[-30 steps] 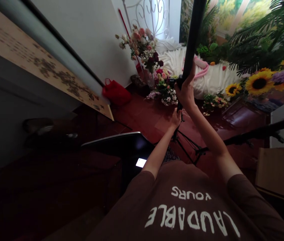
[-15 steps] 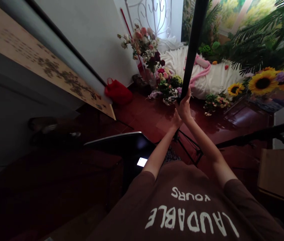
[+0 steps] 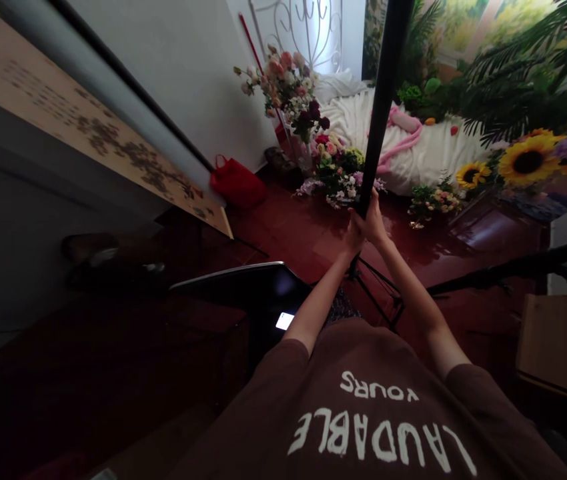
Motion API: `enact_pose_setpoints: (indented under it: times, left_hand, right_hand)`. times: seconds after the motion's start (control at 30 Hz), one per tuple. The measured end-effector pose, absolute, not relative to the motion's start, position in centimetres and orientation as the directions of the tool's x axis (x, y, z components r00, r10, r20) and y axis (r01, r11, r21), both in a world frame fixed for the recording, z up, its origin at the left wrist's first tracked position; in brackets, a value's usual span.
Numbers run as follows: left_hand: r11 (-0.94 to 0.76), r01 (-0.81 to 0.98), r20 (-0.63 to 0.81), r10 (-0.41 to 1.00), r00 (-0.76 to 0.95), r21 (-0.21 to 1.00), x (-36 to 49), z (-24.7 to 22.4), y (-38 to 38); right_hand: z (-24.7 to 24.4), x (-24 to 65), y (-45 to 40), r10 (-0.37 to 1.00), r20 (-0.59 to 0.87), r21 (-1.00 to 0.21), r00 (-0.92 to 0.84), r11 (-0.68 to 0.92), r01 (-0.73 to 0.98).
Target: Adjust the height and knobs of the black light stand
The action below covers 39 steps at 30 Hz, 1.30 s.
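A tall black light stand [image 3: 377,127] rises in front of me, its upper end running out of the top of the view. My left hand [image 3: 355,235] is closed around its pole, low down. Just above and to the right, my right hand [image 3: 373,221] is wrapped around the same pole, close against the left one. Part of the fingers of both hands is hidden by the pole and by each other. Below them the stand's thin folding legs [image 3: 376,283] spread over the red floor.
Flowers [image 3: 331,157] and a white cloth-covered bed [image 3: 348,117] lie beyond the stand. Sunflowers [image 3: 527,161] are at right, near another black pole [image 3: 513,270] and a cardboard box [image 3: 561,343]. At left are a dark tabletop [image 3: 243,283], a lit phone [image 3: 284,321], a red bag [image 3: 237,183] and a hanging scroll [image 3: 98,137].
My right hand has slid slightly down the pole, nearer to my left hand. My left hand stays at about the same height, and the stand has barely moved.
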<state>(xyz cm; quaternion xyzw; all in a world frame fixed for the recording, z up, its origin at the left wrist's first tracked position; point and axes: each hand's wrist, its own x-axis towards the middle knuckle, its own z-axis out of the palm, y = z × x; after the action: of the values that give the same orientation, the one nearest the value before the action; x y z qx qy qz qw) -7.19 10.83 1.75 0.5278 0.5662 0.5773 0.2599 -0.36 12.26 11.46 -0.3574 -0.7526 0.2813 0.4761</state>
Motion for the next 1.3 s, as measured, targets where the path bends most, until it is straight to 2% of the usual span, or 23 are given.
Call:
enact_pose_setpoints:
  times: [0.17, 0.4, 0.53, 0.63, 0.77, 0.83, 0.93, 1.03, 1.1, 1.17, 1.3]
  left_hand:
    - [-0.166, 0.309, 0.266, 0.909, -0.319, 0.937, -7.3, 1.9, 10.6]
    - [-0.107, 0.386, 0.233, 0.926, -0.296, 0.916, -7.6, 3.0, 9.9]
    - [-0.113, 0.376, 0.227, 0.935, -0.274, 0.920, -7.5, 3.5, 9.8]
    - [-0.118, 0.353, 0.223, 0.936, -0.273, 0.928, -7.4, 4.1, 9.6]
    - [-0.097, 0.327, 0.193, 0.941, -0.277, 0.940, -7.5, 5.0, 9.1]
    - [-0.108, 0.308, 0.195, 0.943, -0.269, 0.945, -7.5, 5.3, 8.9]
    - [-0.122, 0.300, 0.205, 0.943, -0.263, 0.946, -7.6, 5.3, 8.9]
    - [-0.101, 0.312, 0.189, 0.946, -0.265, 0.945, -7.6, 5.1, 9.1]
    - [-0.095, 0.316, 0.184, 0.947, -0.264, 0.944, -7.6, 4.9, 9.2]
    - [-0.103, 0.314, 0.190, 0.947, -0.261, 0.944, -7.5, 4.9, 9.2]
    - [-0.107, 0.303, 0.193, 0.944, -0.267, 0.947, -7.5, 5.0, 9.1]
  right_hand:
    - [9.7, 4.2, 9.9, 0.782, 0.538, -0.754, -0.314, 0.614, 0.235]
    - [6.0, 6.5, 5.3, 0.826, 0.492, -0.717, -0.276, 0.564, 0.409]
    - [5.6, 5.6, 5.1, 0.913, 0.379, -0.812, -0.149, 0.406, 0.419]
    - [6.0, 4.9, 5.2, 0.965, 0.250, -0.899, -0.079, 0.262, 0.351]
    - [6.7, 4.1, 5.0, 0.999, -0.005, -0.990, -0.054, 0.003, 0.138]
    - [7.0, 3.5, 5.1, 0.988, -0.155, -0.988, -0.018, -0.155, -0.022]
    - [7.4, 2.8, 5.6, 0.910, -0.412, -0.872, -0.037, -0.406, -0.273]
    - [7.8, 2.7, 6.5, 0.789, -0.579, -0.652, -0.206, -0.600, -0.463]
    - [8.0, 3.0, 7.2, 0.715, -0.624, -0.507, -0.316, -0.677, -0.533]
    - [8.2, 3.3, 7.8, 0.667, -0.646, -0.420, -0.372, -0.717, -0.557]
    - [8.2, 3.6, 7.9, 0.662, -0.659, -0.417, -0.358, -0.717, -0.559]
